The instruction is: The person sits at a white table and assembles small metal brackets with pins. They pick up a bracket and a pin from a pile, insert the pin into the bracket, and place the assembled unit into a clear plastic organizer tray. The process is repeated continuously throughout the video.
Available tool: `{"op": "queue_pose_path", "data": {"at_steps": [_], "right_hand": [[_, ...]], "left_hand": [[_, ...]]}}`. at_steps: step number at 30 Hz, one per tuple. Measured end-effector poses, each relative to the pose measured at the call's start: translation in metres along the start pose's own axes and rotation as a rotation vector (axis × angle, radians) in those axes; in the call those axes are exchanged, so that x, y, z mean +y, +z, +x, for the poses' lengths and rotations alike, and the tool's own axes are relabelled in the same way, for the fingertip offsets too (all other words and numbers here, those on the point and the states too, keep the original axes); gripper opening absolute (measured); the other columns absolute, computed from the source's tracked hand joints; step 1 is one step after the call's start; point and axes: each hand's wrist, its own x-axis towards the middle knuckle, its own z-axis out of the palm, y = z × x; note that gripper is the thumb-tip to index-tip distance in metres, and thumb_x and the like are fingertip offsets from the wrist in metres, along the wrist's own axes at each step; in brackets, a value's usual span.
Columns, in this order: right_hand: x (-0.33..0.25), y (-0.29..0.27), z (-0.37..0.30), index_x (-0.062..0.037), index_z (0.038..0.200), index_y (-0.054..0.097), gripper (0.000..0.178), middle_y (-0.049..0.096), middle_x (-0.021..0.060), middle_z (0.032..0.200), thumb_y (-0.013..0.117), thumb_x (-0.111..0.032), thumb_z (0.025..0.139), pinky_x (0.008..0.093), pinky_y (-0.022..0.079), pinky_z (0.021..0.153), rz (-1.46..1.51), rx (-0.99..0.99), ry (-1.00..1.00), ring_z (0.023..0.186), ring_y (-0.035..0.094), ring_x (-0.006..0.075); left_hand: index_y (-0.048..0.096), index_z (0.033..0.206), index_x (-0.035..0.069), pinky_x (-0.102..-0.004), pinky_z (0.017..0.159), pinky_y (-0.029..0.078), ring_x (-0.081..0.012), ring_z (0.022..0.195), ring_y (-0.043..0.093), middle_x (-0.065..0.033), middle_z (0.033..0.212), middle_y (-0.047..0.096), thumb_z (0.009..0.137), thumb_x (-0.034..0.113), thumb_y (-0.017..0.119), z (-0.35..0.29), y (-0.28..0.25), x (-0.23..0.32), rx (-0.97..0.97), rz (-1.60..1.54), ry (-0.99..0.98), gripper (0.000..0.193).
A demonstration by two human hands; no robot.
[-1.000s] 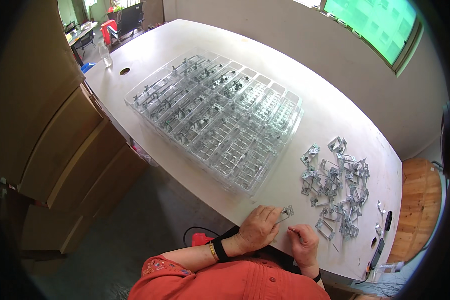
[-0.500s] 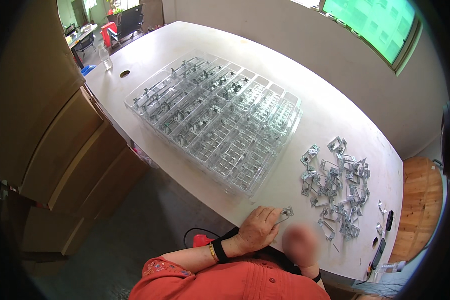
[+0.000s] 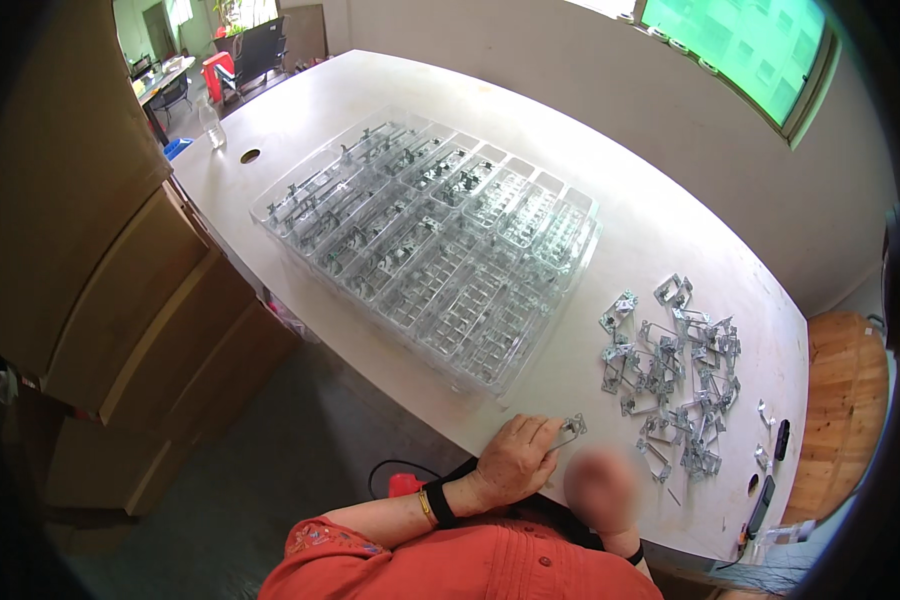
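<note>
My left hand (image 3: 515, 462) is at the table's near edge, its fingers closed on a small metal bracket (image 3: 574, 427). The bracket sticks out past my fingertips to the right. Just right of it is my right hand (image 3: 604, 492), so blurred that its fingers and anything in them cannot be made out. A loose pile of similar metal brackets (image 3: 670, 365) lies on the table beyond my right hand. Further left stands a stack of clear plastic trays (image 3: 500, 385), whose long compartments hold rows of metal parts.
The white table (image 3: 650, 220) has a clear bottle (image 3: 211, 125) near its far left corner. A black phone-like device (image 3: 760, 505) and small parts lie by the right edge. Cardboard boxes (image 3: 140, 340) are stacked on the left; a round wooden board (image 3: 842, 410) stands at right.
Both hands and the bracket stay practically in place. The view has shifted very slightly.
</note>
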Motion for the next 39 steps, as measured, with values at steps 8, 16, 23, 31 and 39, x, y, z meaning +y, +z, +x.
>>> {"op": "queue_pose_path", "data": {"at_steps": [8, 16, 23, 31, 39], "right_hand": [[0.002, 0.000, 0.000, -0.0043, 0.105, 0.078, 0.015, 0.079, 0.0152, 0.099, 0.081, 0.002, 0.092, 0.0388, 0.061, 0.080, 0.028, 0.059, -0.013, 0.090, 0.078, 0.0331], [0.000, -0.001, -0.003, -0.0040, 0.110, 0.080, 0.019, 0.079, 0.0163, 0.103, 0.079, 0.004, 0.093, 0.0381, 0.061, 0.083, 0.051, 0.092, -0.023, 0.095, 0.078, 0.0323], [-0.001, -0.002, -0.009, -0.0046, 0.111, 0.081, 0.020, 0.078, 0.0164, 0.102, 0.078, 0.004, 0.093, 0.0384, 0.060, 0.084, 0.061, 0.118, -0.015, 0.094, 0.077, 0.0332], [0.006, 0.000, -0.018, -0.0055, 0.109, 0.078, 0.013, 0.075, 0.0167, 0.095, 0.077, -0.002, 0.096, 0.0467, 0.057, 0.076, -0.050, 0.121, -0.073, 0.087, 0.072, 0.0390], [0.007, 0.005, -0.027, -0.0055, 0.112, 0.078, 0.018, 0.077, 0.0149, 0.100, 0.078, 0.000, 0.095, 0.0448, 0.058, 0.079, -0.004, 0.184, -0.046, 0.090, 0.073, 0.0375]], "left_hand": [[0.064, 0.139, 0.001, -0.0463, 0.099, 0.056, -0.0379, 0.110, 0.067, -0.0175, 0.120, 0.070, 0.089, 0.013, 0.082, 0.002, -0.001, 0.001, 0.005, 0.009, 0.004, 0.054], [0.065, 0.139, 0.002, -0.0464, 0.097, 0.056, -0.0380, 0.109, 0.067, -0.0176, 0.120, 0.069, 0.089, 0.013, 0.082, 0.001, -0.001, 0.004, 0.011, 0.027, 0.004, 0.054], [0.065, 0.138, 0.002, -0.0470, 0.095, 0.056, -0.0383, 0.107, 0.067, -0.0177, 0.119, 0.069, 0.089, 0.013, 0.082, 0.001, -0.001, 0.001, 0.031, 0.028, 0.021, 0.053], [0.066, 0.135, 0.000, -0.0502, 0.096, 0.054, -0.0417, 0.106, 0.065, -0.0199, 0.115, 0.069, 0.089, 0.012, 0.080, -0.001, 0.006, -0.003, 0.064, 0.058, 0.050, 0.050], [0.067, 0.135, -0.001, -0.0496, 0.091, 0.054, -0.0407, 0.104, 0.064, -0.0200, 0.115, 0.070, 0.088, 0.008, 0.083, 0.001, 0.007, -0.005, 0.049, 0.100, 0.053, 0.050]]}}
